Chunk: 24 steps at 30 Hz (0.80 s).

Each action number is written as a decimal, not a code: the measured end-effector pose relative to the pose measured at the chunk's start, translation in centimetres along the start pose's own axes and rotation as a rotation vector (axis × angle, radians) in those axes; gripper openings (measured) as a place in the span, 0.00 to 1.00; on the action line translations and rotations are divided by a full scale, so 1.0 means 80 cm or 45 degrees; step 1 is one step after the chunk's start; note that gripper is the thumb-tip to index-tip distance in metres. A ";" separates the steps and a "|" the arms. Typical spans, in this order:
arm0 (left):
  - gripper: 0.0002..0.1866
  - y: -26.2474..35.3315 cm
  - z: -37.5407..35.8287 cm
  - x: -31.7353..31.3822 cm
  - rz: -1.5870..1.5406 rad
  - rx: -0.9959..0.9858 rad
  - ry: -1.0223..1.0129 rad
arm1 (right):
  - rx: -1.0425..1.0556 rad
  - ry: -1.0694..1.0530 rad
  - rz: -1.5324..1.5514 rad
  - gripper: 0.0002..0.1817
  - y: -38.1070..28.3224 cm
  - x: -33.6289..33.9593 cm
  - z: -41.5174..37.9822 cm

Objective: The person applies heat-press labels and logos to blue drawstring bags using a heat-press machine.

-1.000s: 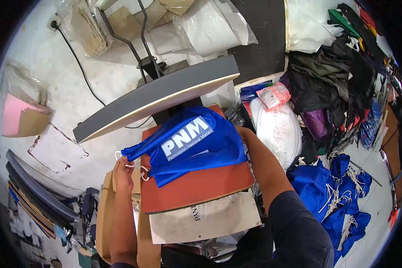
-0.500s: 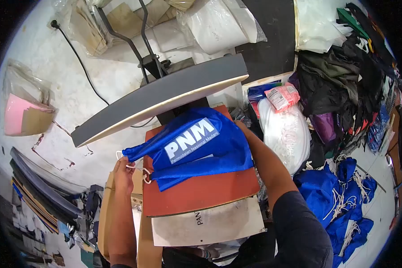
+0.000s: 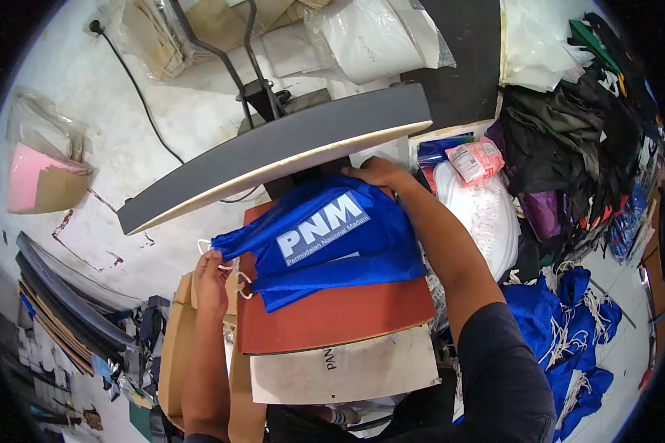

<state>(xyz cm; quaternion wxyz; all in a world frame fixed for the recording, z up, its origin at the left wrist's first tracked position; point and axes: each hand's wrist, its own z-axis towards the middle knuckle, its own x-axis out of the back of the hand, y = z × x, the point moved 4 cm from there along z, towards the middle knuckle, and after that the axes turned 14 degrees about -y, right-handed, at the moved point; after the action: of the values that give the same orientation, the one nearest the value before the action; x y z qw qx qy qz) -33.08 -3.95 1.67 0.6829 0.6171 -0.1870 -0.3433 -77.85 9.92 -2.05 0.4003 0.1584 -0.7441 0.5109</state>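
A blue drawstring bag [image 3: 332,255] with a white "PNM" print lies on the red-brown lower plate [image 3: 332,332] of a heat press. Its raised grey upper plate [image 3: 273,155] hangs over the far side. At the bag's left corner, my left hand [image 3: 212,279] pinches the fabric beside the white cord [image 3: 242,279]. My right hand [image 3: 377,173] reaches round the bag's right side to its far edge, close under the upper plate, and its fingers grip the fabric there. Some folds run across the bag's near part.
Blue bags with white cords [image 3: 576,332] are heaped at the right. Dark cloth [image 3: 550,140] and a pink packet [image 3: 475,160] lie behind them. An open cardboard box [image 3: 176,347] stands at left. A black cable [image 3: 144,103] crosses the white surface.
My right hand has moved from the bag's right edge to its far edge, further up and left. My left hand stays at the left corner. The whole view has shifted slightly.
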 end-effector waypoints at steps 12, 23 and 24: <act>0.17 0.003 -0.013 -0.186 0.639 -0.092 -0.315 | -0.045 0.393 0.597 0.22 0.101 0.015 0.014; 0.25 0.016 -0.063 -0.373 0.661 -0.441 -0.675 | 0.347 0.536 1.670 0.17 0.206 0.079 -0.122; 0.24 0.024 -0.075 -0.380 0.636 -0.504 -0.661 | 0.475 0.520 1.703 0.16 0.175 0.086 -0.160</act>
<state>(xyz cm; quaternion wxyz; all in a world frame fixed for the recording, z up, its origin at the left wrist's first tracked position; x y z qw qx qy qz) -49.69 21.64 7.61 0.7811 0.3022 -0.4274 -0.3404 -85.67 28.46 -3.70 0.0992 -0.3638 -0.4925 0.7844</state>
